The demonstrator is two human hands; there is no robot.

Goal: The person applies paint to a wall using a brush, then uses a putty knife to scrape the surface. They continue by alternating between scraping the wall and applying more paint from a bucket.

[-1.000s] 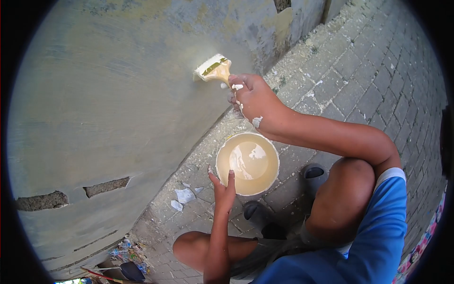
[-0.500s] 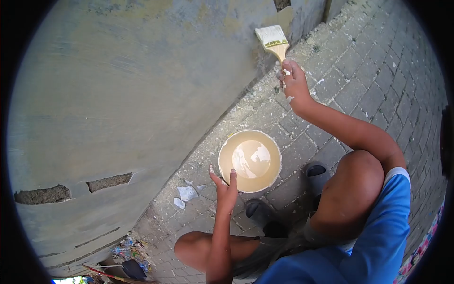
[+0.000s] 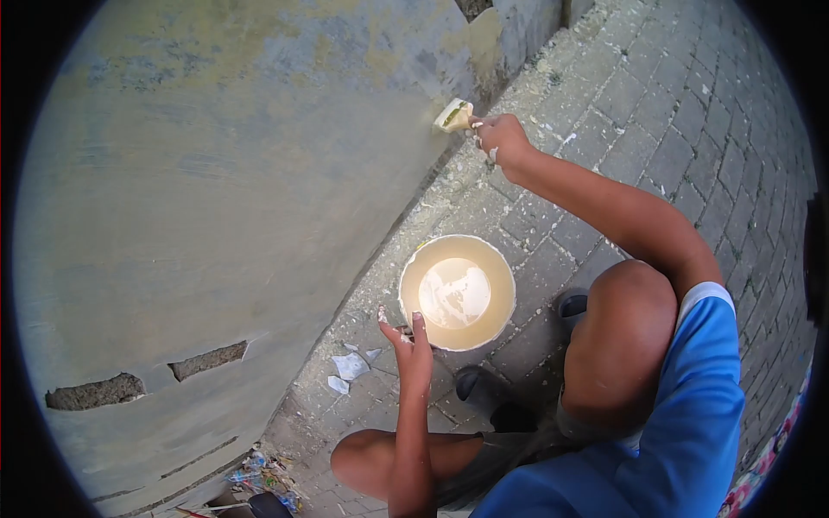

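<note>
Brush [image 3: 454, 116]: had moved closer to the bucket [image 3: 502, 298]; bristles met the wall, near its base.
Right hand [image 3: 501, 140]: clamped on the handle, well apart from the left.
Left hand [image 3: 414, 345]: at bucket rim, fingers spread; grip could not be told.
Bucket: stood on paving [image 3: 643, 147], pale liquid inside.
Wall [image 3: 207, 207]: grey, patchy.

The smeared brush [image 3: 455, 116] touches the wall [image 3: 233, 207]; the cream bucket [image 3: 458, 293] stands upright nearby.

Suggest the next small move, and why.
Probably a short stroke of the brush along the wall: the right hand holds it, its pale-coated bristles appear to meet the surface, and the left hand is at the bucket.
</note>
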